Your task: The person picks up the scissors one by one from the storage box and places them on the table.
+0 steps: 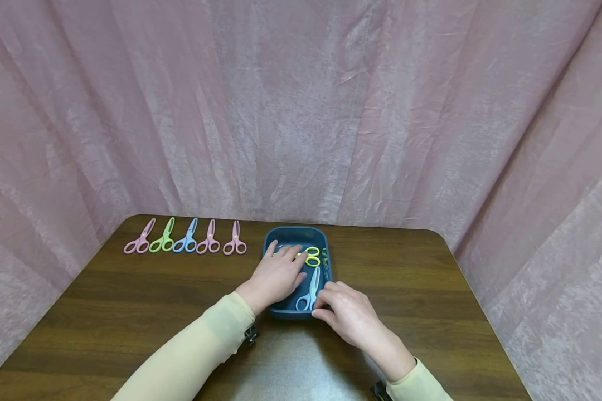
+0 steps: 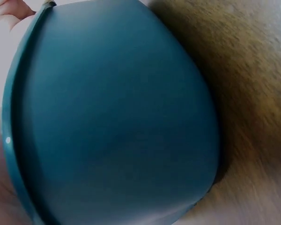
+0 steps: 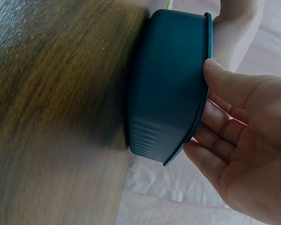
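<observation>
A dark blue-green plastic basket (image 1: pixel 291 316) stands on the table in front of me. In it lie yellow scissors (image 1: pixel 312 261), light blue scissors (image 1: pixel 315 283) and something green along its right wall. My left hand (image 1: pixel 277 277) reaches into the basket from the left, fingers extended and spread over its contents, covering part of the yellow scissors. At the near right corner, my right hand (image 1: pixel 348 312) holds the basket's rim; in the right wrist view its thumb (image 3: pixel 220 77) lies at the rim and the other fingers bend over it, beside the blue scissors' handle.
Left of the basket, a row of scissors lies on the wooden table (image 1: pixel 406 278): mauve scissors (image 1: pixel 140 238), green scissors (image 1: pixel 164 236), blue scissors (image 1: pixel 188 236), pink scissors (image 1: pixel 209 238) and more pink scissors (image 1: pixel 235 239). A pink curtain (image 1: pixel 291 111) hangs behind.
</observation>
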A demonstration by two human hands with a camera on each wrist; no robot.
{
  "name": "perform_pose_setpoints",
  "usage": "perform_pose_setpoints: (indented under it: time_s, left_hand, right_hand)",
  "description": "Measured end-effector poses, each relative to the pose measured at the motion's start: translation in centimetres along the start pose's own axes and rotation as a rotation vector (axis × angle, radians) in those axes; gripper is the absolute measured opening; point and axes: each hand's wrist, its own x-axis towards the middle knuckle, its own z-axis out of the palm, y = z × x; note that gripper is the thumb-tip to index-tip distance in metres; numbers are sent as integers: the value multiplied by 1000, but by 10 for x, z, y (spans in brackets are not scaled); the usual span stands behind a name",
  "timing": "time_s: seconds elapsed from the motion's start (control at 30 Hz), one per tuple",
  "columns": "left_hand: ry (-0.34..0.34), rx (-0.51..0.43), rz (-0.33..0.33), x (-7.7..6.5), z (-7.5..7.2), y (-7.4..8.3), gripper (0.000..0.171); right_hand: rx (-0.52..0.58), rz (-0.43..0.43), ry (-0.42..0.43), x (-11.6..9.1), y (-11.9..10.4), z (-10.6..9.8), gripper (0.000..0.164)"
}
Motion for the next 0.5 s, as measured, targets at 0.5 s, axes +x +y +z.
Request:
perform_pose_setpoints:
  time_s: [0.5]
  left_hand:
    - [-141,45,-8,12,10,7,59]
  right_hand:
    - [-2,-3,-3,0,1,0,19]
